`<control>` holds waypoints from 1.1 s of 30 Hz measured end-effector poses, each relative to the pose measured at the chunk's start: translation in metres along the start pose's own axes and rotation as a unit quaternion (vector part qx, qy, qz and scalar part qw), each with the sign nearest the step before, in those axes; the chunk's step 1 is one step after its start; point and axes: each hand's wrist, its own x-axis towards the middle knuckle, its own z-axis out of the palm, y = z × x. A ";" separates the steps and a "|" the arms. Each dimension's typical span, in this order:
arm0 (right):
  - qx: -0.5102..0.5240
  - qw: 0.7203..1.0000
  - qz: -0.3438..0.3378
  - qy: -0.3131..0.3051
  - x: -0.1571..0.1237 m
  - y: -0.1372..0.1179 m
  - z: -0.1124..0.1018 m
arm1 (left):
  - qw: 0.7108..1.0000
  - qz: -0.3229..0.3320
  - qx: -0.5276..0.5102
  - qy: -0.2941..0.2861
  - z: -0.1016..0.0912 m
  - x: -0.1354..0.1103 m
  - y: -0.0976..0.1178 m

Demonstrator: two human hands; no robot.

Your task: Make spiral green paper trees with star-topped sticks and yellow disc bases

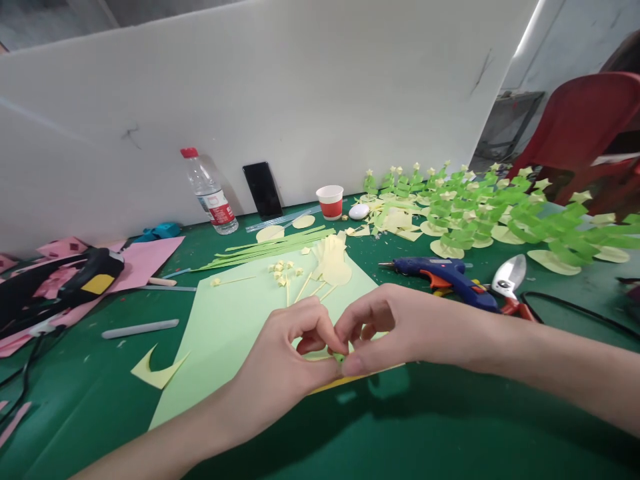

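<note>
Green paper is pinched between fingers of the left hand and right hand, probably being folded, needing next steady pressing.

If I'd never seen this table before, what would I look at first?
Probably the left hand and right hand, pinching a tiny green piece in the middle, near the front. Next, maybe the crowd of green paper plants with pale stars at the right, and the blue glue gun in front of them.

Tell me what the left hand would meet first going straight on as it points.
Probably the right hand, directly ahead across the small green paper piece pinched between the two; exact depth is unclear.
</note>
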 end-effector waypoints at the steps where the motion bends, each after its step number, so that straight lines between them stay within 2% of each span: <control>1: 0.011 1.000 0.001 0.008 0.001 0.001 0.002 | 1.000 0.003 0.005 -0.002 0.000 0.000 0.000; 5: -0.010 1.000 -0.005 0.019 0.001 0.000 0.003 | 0.996 0.046 0.070 -0.011 -0.001 0.002 0.000; 9: -0.060 0.998 0.014 -0.003 -0.002 -0.002 -0.004 | 0.981 0.112 0.141 -0.068 -0.006 0.004 0.001; 12: -0.089 0.996 0.015 -0.011 -0.004 -0.004 -0.008 | 0.977 0.131 0.140 -0.095 -0.008 0.004 0.002; 14: -0.114 0.993 0.014 -0.022 -0.006 -0.005 -0.009 | 0.982 0.116 0.121 -0.082 -0.007 0.004 0.002; 17: -0.154 0.988 0.017 -0.026 -0.007 -0.008 -0.012 | 0.995 0.053 0.076 -0.045 -0.007 0.005 0.002; 21: -0.160 0.987 0.015 -0.014 -0.007 -0.010 -0.014 | 1.000 -0.008 0.023 -0.012 -0.006 0.006 0.004; 25: -0.113 0.994 0.010 -0.003 -0.003 -0.006 -0.009 | 1.000 -0.018 0.020 -0.014 -0.004 0.007 0.004; 30: -0.013 1.000 0.003 0.008 0.002 0.003 0.002 | 0.999 0.001 0.043 -0.023 -0.003 0.009 0.000; 33: -0.005 1.000 -0.006 0.027 0.005 0.005 0.005 | 0.998 0.005 0.050 -0.027 -0.003 0.008 -0.002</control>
